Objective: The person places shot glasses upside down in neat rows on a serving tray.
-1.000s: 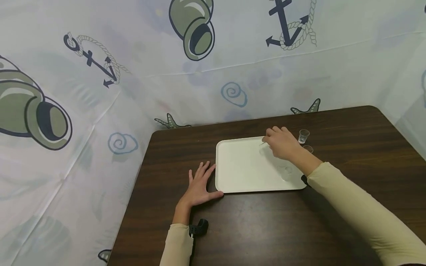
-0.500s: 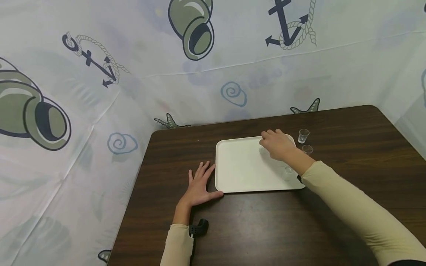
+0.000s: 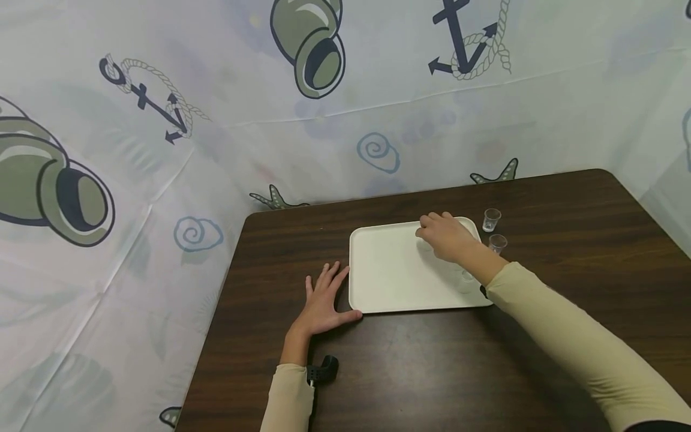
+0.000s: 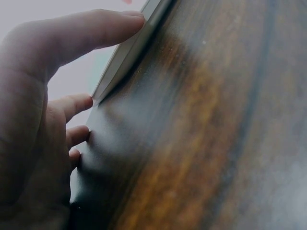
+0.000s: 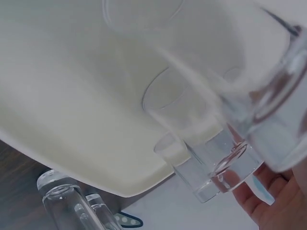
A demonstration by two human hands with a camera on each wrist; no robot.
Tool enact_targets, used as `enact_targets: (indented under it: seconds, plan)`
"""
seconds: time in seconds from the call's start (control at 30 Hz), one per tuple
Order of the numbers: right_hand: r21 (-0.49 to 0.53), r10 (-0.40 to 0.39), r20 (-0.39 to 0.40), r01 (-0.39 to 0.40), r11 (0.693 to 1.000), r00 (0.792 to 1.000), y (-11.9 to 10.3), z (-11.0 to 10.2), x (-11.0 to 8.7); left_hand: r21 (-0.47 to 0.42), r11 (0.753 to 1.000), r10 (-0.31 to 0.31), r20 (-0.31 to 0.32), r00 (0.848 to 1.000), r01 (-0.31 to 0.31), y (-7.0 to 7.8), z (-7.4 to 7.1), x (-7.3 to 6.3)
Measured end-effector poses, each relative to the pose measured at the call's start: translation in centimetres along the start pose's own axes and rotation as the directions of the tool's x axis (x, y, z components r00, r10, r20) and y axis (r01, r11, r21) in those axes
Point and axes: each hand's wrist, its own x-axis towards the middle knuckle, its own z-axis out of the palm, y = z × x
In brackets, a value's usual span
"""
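Cream-white and round-cornered, a tray (image 3: 394, 279) lies on the dark wood-grain worktop (image 3: 426, 372), right of the centre of the frame. At its left end the left hand (image 3: 321, 306) has thumb and fingers spread apart; in the left wrist view the thumb and one fingertip touch the tray's edge. Over the tray's upper right, the right hand (image 3: 445, 236) has its grip together, fingers bent down and pinching a clear cup (image 5: 234, 165). The right wrist view shows a blurred cup (image 5: 283, 103) close to the lens, and the clear walls overlap. Further right in the head view, an upper glass (image 3: 491, 220) and a lower glass (image 3: 498, 242) stand on the worktop, the lower one partly behind the right arm. White cloth (image 3: 302, 150) printed with anchors and shells fills the upper frame.
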Motion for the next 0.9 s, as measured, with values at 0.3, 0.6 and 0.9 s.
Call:
enact_targets:
  seconds: [0.3, 0.6, 0.9]
  plan:
    - [0.050, 0.030, 0.007, -0.031, 0.998, 1.000, -0.1, 0.0, 0.1, -0.013, 1.000, 0.013, -0.019, 1.000, -0.013, -0.2, 0.3, 0.1]
    - [0.080, 0.040, 0.028, -0.042, 0.996, 0.999, 0.1, -0.3, -0.1, -0.016, 1.000, 0.004, -0.011, 1.000, -0.004, -0.2, 0.4, 0.1]
    - [0.156, 0.046, -0.109, -0.029, 0.987, 0.993, -0.2, -1.8, -2.2, -0.007, 1.000, 0.005, -0.010, 1.000, -0.005, -0.1, 0.2, 0.0]
